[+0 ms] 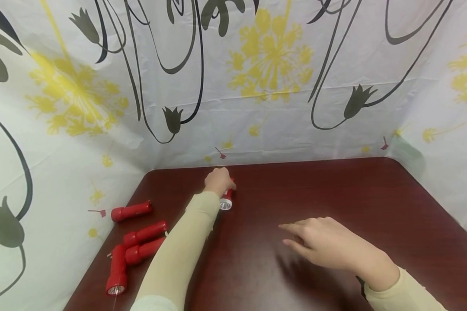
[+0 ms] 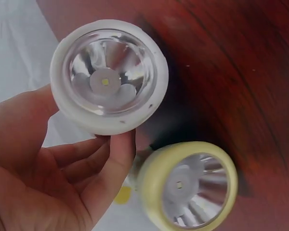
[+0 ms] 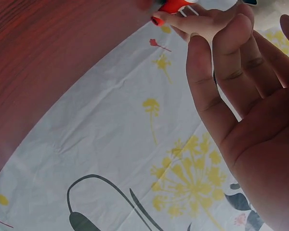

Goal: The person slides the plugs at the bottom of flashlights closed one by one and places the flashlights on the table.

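My left hand [image 1: 219, 182] is near the far edge of the table, its fingers curled around a white-rimmed flashlight [image 2: 109, 77] just behind the lens. Below that lens in the left wrist view is a second flashlight [image 2: 190, 187] with a cream rim, beside the fingers. From the head view, a red body and pale lens end [image 1: 225, 204] show at the left hand, lens toward me; the rest is hidden by the hand. My right hand [image 1: 323, 242] hovers above the near right part of the table, fingers extended and holding nothing.
Several red flashlights lie along the table's left side: one alone farther back [image 1: 131, 211], others bunched nearer, including one with its lens toward me [image 1: 117, 272]. The dark red tabletop [image 1: 334, 190] has rounded far corners. A patterned white cloth [image 1: 225, 86] surrounds it.
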{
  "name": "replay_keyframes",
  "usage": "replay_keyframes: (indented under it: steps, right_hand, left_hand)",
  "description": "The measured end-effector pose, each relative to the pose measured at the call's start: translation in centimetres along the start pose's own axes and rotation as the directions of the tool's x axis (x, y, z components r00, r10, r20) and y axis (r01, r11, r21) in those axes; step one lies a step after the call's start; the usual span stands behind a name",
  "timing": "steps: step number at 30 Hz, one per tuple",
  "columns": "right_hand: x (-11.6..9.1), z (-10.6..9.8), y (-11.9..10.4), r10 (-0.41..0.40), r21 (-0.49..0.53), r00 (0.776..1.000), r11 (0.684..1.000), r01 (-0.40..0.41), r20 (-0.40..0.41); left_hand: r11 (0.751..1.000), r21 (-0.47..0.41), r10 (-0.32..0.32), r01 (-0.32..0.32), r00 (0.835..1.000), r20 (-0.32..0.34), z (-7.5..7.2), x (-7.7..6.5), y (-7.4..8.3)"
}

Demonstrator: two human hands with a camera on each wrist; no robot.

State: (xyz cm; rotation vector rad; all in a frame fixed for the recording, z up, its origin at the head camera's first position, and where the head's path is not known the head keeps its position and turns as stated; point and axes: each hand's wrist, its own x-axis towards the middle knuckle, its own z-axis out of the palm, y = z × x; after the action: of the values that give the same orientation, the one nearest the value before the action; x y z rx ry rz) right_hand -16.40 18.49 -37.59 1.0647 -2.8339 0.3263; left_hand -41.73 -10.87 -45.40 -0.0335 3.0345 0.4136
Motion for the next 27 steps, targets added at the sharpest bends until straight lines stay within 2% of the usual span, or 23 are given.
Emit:
replay_keyframes:
  steps: [4, 6, 10, 11, 13, 15, 18, 20, 27]
  right_hand:
    - [0.1, 0.1, -0.1, -0.008, 0.011, 1.000, 1.000, 0.008, 0.003]
    - [0.1, 0.2, -0.2, -0.011, 0.012, 1.000, 1.000, 0.011, 0.003]
    - [0.1, 0.1, -0.3, -0.008, 0.010, 1.000, 1.000, 0.008, 0.004]
    - [0.1, 0.0, -0.3, -0.008, 0.011, 1.000, 1.000, 0.008, 0.006]
    - [0.2, 0.0, -0.4, -0.007, 0.013, 1.000, 1.000, 0.006, 0.008]
    - [0.3, -0.1, -0.5, -0.007, 0.017, 1.000, 1.000, 0.007, 0.009]
    - [0.4, -0.2, -0.5, 0.004, 0.022, 1.000, 1.000, -0.004, 0.005]
    - [0.4, -0.2, -0.6, 0.015, 0.034, 1.000, 0.999, -0.015, 0.004]
    - [0.1, -0.4, -0.6, 0.092, 0.137, 0.996, 0.986, -0.091, 0.002]
  left_hand:
    - [1.000, -0.007, -0.010, 0.010, 1.000, -0.009, -2.3, -3.6, 1.5]
    - [1.000, -0.009, 0.012, -0.012, 1.000, -0.022, -2.6, -4.3, 1.6]
    - [0.998, 0.004, 0.060, -0.060, 0.997, -0.044, 0.0, -0.9, 0.2]
    - [0.998, 0.009, 0.068, -0.068, 0.996, -0.052, 0.4, -0.3, -0.1]
    - [0.998, 0.006, 0.059, -0.059, 0.998, -0.039, 0.4, 0.1, 0.0]
    - [0.999, -0.006, 0.054, -0.054, 0.998, -0.040, -0.9, -1.3, 0.6]
    - [0.998, -0.019, 0.055, -0.056, 0.998, -0.035, -3.5, -4.5, 1.9]
    - [0.998, -0.013, 0.069, -0.069, 0.996, -0.054, -4.5, -5.6, 2.3]
    - [0.996, 0.023, 0.085, -0.083, 0.991, -0.106, -7.0, -9.6, 1.7]
